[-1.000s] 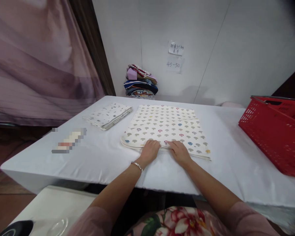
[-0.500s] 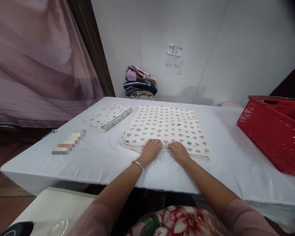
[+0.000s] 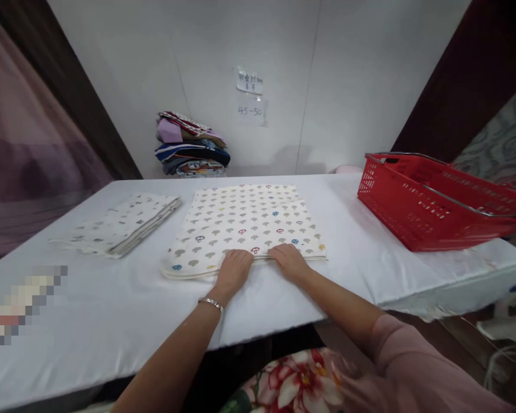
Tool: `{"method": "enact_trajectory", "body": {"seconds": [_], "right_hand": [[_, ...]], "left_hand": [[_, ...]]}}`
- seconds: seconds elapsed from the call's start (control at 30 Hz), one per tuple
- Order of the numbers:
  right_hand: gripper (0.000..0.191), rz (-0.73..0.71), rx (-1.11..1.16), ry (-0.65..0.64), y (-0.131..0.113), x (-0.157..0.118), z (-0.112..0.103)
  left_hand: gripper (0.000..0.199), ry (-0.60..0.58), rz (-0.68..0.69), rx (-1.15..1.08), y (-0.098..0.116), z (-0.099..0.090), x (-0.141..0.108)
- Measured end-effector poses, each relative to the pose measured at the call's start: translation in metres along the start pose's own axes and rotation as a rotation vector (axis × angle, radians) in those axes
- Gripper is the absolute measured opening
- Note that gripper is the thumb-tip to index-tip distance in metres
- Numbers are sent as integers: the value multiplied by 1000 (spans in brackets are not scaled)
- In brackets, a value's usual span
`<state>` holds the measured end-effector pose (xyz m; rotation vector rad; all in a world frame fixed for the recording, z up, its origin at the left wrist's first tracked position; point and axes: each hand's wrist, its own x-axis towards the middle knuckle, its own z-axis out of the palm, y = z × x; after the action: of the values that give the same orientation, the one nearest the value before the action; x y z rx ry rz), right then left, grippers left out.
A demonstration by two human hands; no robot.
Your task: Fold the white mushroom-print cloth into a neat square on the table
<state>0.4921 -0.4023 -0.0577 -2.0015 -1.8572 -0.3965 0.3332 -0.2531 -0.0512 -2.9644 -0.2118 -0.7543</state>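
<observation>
A folded cream cloth with mushroom prints [image 3: 249,215] lies flat in layers on the white-covered table [image 3: 352,281]. My left hand [image 3: 234,268] grips its near edge a little left of the middle, fingers curled over the top. Close beside it, my right hand [image 3: 290,262] pinches the same near edge. A narrow gap separates the two hands. The thumbs are mostly hidden. Left of this cloth lies another folded white cloth with small dark prints [image 3: 122,223].
A red basket [image 3: 413,212] with metal handles stands on the right of the table. A stack of folded fabrics [image 3: 191,146] is at the back left by the wall. Two paper notes [image 3: 250,94] hang on the wall. A blurred-out item lies at the left.
The view has swung to the right, so everything appears further left and more of the basket shows. Both hands remain on the near edge of the mushroom cloth.
</observation>
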Motion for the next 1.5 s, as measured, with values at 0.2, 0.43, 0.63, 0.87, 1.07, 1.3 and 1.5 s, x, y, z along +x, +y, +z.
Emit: {"method": "enact_trajectory", "body": {"seconds": [0.2,0.43,0.63,0.87,1.07,1.3,1.5], "right_hand": [[30,124,-145,2,57,-54,-31],[19,146,-229,-47,89,-83,-60],[19,166,-255,0,98,-76,-67],[23,207,-181,-179,86,-82,-70],[27,189,-177,-220,82,-81,-75],[31,150,-182,-176,81,-89,-75],[32,96,-140,-244,79,-93,-81]], "left_hand": [[22,26,16,-27,-3,5,2],[16,37,40,-43,-4,7,6],[19,32,100,-38,0,4,7],[15,20,132,10,1,3,4],[20,-16,79,-11,2,5,4],[24,-56,43,-14,2,5,5],[21,-80,33,-41,4,4,4]]}}
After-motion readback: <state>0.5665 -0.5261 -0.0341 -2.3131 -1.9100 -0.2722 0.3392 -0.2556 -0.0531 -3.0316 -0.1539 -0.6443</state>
